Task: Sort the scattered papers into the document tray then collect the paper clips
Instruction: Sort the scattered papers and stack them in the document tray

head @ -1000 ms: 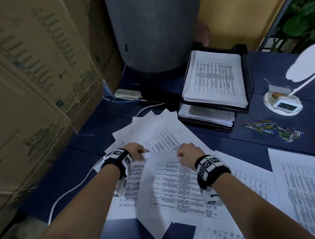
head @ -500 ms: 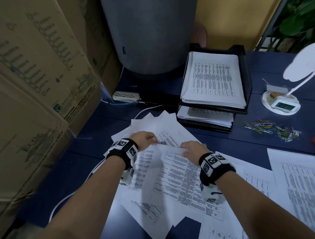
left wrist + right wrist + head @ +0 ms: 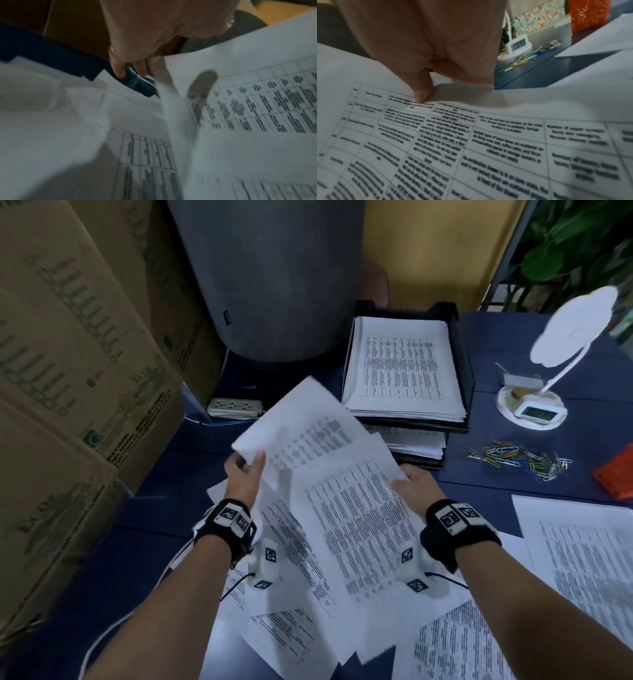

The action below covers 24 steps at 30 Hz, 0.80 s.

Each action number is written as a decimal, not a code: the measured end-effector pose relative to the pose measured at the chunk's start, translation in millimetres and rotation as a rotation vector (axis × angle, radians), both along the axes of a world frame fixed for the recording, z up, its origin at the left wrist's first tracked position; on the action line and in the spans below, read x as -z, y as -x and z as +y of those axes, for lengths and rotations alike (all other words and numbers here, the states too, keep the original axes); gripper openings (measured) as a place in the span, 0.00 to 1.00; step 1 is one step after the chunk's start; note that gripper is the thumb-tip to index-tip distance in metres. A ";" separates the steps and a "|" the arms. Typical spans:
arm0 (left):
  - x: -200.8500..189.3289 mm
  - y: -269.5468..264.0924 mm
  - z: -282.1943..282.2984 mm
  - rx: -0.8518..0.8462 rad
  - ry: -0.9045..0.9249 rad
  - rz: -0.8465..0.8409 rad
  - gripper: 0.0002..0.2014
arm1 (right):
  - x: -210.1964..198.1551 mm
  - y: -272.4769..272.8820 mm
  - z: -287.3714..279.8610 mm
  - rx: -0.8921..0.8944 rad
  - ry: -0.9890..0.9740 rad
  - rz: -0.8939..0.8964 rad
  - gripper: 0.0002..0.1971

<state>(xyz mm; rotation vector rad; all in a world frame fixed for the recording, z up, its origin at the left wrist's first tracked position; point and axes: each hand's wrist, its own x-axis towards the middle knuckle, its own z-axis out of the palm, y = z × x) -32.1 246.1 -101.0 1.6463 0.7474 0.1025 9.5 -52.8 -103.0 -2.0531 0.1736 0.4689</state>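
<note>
Just in front of the document tray (image 3: 462, 364), both hands hold a loose batch of printed papers (image 3: 342, 508) lifted off the counter (image 3: 479, 487). The left hand (image 3: 245, 474) pinches the batch's left edge, thumb on top and fingers (image 3: 118, 67) curled beneath. The right hand (image 3: 416, 484) grips the right edge, its thumb (image 3: 423, 88) pressed flat on the top sheet. The tray's upper tier already carries a thick stack, and the lower tier holds more. More sheets lie on the counter near the tray's front and off to its right. The paper clips (image 3: 517, 457) sit in a heap on the counter to the right of the tray, untouched.

The sheets in hand are fanned and out of line, one corner rising toward the tray while others sag. My judgement is that a sheet could slip out of the pinch on the way over, or catch on the tray's front lip and crumple, because the edges are not squared.

From the head camera come the tray, the clips and the full spread of papers. Only the left wrist camera shows the fingers under the sheet, with the thumb's shadow showing through. Only the right wrist camera shows the thumb pressing down, plus a small clock (image 3: 518, 46) beyond the clips.
</note>
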 end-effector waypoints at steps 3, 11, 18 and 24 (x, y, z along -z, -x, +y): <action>-0.6 -1.8 -20.8 0.190 0.187 0.004 0.26 | -1.8 -1.3 2.9 0.127 -0.134 0.002 0.10; -54.3 -21.6 -55.8 0.127 -0.050 -0.431 0.04 | -40.9 -2.1 22.1 0.178 -0.262 -0.211 0.12; -101.4 -34.7 -51.2 0.143 -0.103 -0.726 0.07 | -90.7 -2.9 45.4 0.231 -0.475 -0.481 0.16; -78.6 -32.4 -48.5 0.143 -0.122 -0.597 0.11 | -77.1 -7.3 51.1 0.242 -0.473 -0.401 0.15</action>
